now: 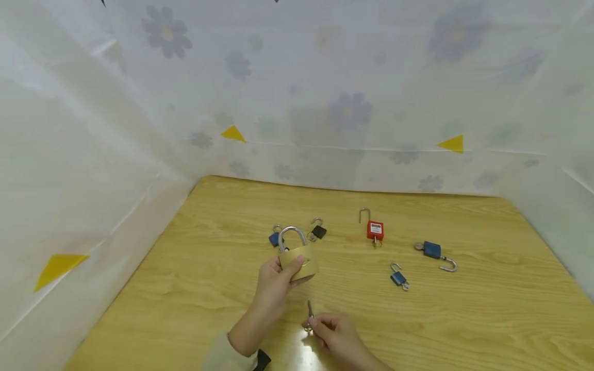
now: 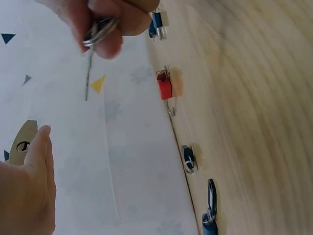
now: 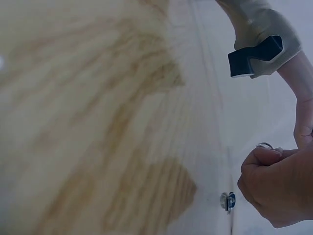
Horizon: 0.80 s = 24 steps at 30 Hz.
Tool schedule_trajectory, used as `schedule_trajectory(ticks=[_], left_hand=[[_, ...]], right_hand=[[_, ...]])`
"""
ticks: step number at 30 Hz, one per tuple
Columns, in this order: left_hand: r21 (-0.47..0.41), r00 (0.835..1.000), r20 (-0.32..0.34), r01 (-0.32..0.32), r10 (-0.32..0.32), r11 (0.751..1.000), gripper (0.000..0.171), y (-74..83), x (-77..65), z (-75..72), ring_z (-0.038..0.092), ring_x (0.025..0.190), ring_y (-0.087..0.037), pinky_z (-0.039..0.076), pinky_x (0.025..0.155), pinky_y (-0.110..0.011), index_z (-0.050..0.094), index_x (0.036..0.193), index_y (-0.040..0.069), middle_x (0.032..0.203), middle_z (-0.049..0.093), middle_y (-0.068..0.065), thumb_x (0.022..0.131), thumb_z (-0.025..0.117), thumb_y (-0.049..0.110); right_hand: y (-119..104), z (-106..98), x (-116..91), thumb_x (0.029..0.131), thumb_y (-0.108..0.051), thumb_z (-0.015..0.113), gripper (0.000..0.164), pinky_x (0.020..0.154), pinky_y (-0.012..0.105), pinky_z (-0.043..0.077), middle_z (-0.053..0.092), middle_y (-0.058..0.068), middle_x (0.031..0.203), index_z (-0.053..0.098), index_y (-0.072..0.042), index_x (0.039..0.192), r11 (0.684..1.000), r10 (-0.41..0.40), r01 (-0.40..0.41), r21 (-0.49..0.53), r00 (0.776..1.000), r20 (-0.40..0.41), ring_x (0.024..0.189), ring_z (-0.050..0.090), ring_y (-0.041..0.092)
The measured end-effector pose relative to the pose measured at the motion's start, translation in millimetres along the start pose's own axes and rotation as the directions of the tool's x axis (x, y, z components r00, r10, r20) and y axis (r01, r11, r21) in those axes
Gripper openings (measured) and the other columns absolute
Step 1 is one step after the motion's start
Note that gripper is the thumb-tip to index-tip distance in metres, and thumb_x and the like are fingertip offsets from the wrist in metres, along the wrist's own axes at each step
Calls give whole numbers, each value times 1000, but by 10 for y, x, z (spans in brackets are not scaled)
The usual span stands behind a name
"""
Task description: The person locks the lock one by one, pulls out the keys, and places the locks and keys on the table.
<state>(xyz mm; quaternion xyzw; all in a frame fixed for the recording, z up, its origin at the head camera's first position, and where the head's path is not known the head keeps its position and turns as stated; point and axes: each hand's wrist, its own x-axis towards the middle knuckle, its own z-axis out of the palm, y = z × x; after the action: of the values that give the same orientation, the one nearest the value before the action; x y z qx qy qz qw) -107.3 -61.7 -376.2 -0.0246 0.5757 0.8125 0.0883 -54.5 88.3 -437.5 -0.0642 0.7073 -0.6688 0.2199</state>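
Note:
My left hand point(image 1: 269, 291) holds a large brass padlock point(image 1: 311, 265) above the table, thumb across its front face and steel shackle upward. Whether that shackle is latched, I cannot tell. In the left wrist view the padlock's underside point(image 2: 29, 131) shows a keyhole. Lower and to the right, my right hand point(image 1: 341, 337) pinches a key point(image 1: 310, 308) on a metal ring, its blade pointing up and away from me. The key is apart from the padlock. In the right wrist view, curled fingers of the right hand point(image 3: 279, 183) hide most of the key.
Several smaller padlocks with shackles swung open lie on the wooden table point(image 1: 209, 299): a blue one point(image 1: 274, 239) behind the brass padlock, a black one point(image 1: 318, 232), a red one point(image 1: 375, 229), and two blue ones point(image 1: 432, 250) at right. Patterned white sheeting point(image 1: 348, 165) encloses the table.

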Motion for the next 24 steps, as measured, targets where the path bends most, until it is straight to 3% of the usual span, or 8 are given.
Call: schedule_trajectory(ticks=[4,8,11,16,24], left_hand=[[13,1000,-18,19,-19,1000,45,-24,-9,-112,64,103,-22,54,85,-28,39,127,-14,123,56,-25,93,54,13],[41,999,-33,30,-29,999,46,-21,-45,-234,63,105,-23,54,85,-26,38,128,-15,127,51,-29,94,53,13],[64,998,-53,33,-30,997,46,-10,-73,-302,64,104,-22,54,84,-26,38,127,-15,128,50,-30,94,53,13],[62,997,-69,40,-36,997,44,-7,-96,-334,65,100,-21,55,84,-27,39,126,-15,126,51,-30,94,53,12],[51,996,-85,44,-40,998,44,-33,-97,-329,65,100,-21,55,83,-27,39,125,-16,126,51,-30,94,53,11]], right_hand=[[46,71,98,92,-8,54,22,46,8,36,51,-5,62,58,14,90,998,59,-59,10,998,6,50,41,0],[55,129,243,88,0,56,10,41,9,37,57,-1,61,55,8,83,999,28,-29,-39,999,-15,44,43,1],[43,164,343,86,3,56,6,38,11,38,57,1,59,53,8,86,996,12,-15,-89,999,-33,40,44,1],[23,210,427,83,6,58,13,35,17,41,54,0,54,47,4,91,978,-2,-14,-207,997,-77,36,44,2],[-17,260,483,84,7,57,17,32,21,44,50,-1,47,44,-2,76,954,-26,0,-301,996,-82,32,43,3]])
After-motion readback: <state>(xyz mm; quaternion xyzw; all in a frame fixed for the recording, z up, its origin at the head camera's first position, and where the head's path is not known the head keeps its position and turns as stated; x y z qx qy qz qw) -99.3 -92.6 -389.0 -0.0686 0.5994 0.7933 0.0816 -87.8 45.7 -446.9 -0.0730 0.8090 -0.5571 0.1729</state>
